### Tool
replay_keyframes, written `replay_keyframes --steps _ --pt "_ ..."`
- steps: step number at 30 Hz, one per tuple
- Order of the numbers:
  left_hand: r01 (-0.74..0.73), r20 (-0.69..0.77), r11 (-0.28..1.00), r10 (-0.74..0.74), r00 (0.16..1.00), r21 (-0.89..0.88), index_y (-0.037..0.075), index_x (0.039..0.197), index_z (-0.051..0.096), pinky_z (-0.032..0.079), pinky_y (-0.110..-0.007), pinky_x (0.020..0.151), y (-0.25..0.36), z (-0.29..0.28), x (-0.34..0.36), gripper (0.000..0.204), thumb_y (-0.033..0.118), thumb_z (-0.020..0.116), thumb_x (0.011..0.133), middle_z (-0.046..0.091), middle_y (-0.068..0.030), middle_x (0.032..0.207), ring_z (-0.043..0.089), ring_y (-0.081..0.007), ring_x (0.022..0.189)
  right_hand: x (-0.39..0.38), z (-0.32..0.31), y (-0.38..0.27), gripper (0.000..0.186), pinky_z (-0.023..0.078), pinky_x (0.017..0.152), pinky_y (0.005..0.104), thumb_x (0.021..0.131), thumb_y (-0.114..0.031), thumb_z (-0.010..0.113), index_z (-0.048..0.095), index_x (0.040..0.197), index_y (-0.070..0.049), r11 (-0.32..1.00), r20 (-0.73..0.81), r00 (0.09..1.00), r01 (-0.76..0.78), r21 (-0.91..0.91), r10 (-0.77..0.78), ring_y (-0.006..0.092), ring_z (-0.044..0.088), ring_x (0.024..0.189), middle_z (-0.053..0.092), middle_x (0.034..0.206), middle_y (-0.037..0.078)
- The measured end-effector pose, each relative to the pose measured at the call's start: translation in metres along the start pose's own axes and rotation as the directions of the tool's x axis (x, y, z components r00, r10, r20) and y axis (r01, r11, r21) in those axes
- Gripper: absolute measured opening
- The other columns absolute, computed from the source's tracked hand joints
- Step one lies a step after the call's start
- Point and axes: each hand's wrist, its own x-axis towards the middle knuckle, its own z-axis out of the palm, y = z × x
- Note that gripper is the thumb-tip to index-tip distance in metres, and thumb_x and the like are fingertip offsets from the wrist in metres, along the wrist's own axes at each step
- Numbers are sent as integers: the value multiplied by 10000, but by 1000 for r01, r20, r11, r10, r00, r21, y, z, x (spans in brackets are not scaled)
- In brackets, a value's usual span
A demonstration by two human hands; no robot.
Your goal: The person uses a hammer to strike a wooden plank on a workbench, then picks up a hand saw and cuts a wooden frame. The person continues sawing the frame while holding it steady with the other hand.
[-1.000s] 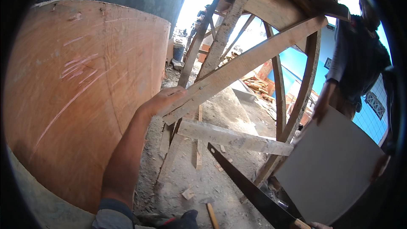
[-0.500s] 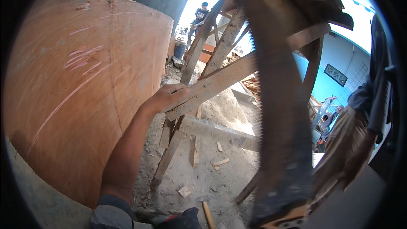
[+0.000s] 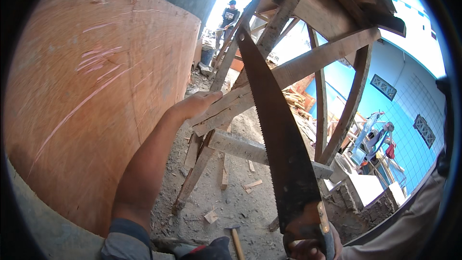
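My left hand (image 3: 201, 104) grips the near end of a wooden plank (image 3: 308, 66), fingers over its upper edge. The plank slopes up to the right against a timber frame. My right hand (image 3: 313, 249), partly cut off by the lower edge, is closed round the wooden handle (image 3: 323, 216) of a handsaw. The handsaw's brown, rusty blade (image 3: 281, 130) points up and away, its toothed edge to the left. In the picture it crosses in front of the plank to the right of my left hand; whether it touches the wood I cannot tell.
A large plywood sheet (image 3: 106, 77) stands at the left. Below lies a hammer (image 3: 237, 243) among wood scraps (image 3: 211, 215) on dusty ground. Timber legs (image 3: 320, 106) and a crossbar (image 3: 240, 147) stand around the plank. A person (image 3: 230, 19) is in the far background.
The handsaw, blurred and nearly upright before, has swung left so its tip now lies further left. My right hand has come into view. A person standing at the right has mostly left the picture.
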Motion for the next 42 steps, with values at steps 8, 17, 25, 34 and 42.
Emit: replay_keyframes --steps 8,17,25,34,42 --pt "-90 -27 993 88 996 -80 -22 1427 465 318 -321 1113 5 2 -3 600 426 417 1031 506 -176 1440 462 -234 1330 17 -34 -5 521 547 751 295 893 -241 689 548 1321 20 362 32 964 129 -923 -263 185 651 867 675 1016 93" --pt "-156 -333 974 203 921 165 -69 879 625 465 -392 747 4 23 -16 654 523 386 1023 596 -143 689 523 -210 687 41 -17 -27 506 556 741 337 790 -140 756 617 1248 24 435 333 876 465 -771 -348 286 698 846 706 1007 148" --pt "-23 -552 917 260 792 399 -35 921 664 475 -542 792 12 49 -23 687 555 327 1022 652 -293 843 620 -487 882 56 5 -22 704 523 619 397 686 -44 708 538 1368 -3 645 420 882 450 -617 -213 331 667 697 695 996 204" --pt "90 -597 886 228 769 454 27 919 671 486 -563 777 19 56 -26 604 519 337 1026 672 -268 864 632 -484 883 12 -22 -15 692 518 878 489 653 -51 682 542 1324 40 558 470 853 510 -655 -228 420 655 1012 645 1200 239" --pt "125 -640 865 254 725 486 29 930 671 490 -561 764 17 61 -25 543 452 348 1033 675 -257 857 634 -480 859 2 -38 28 658 540 636 386 643 -28 624 599 1299 16 588 381 890 452 -671 -249 338 672 722 687 946 206"
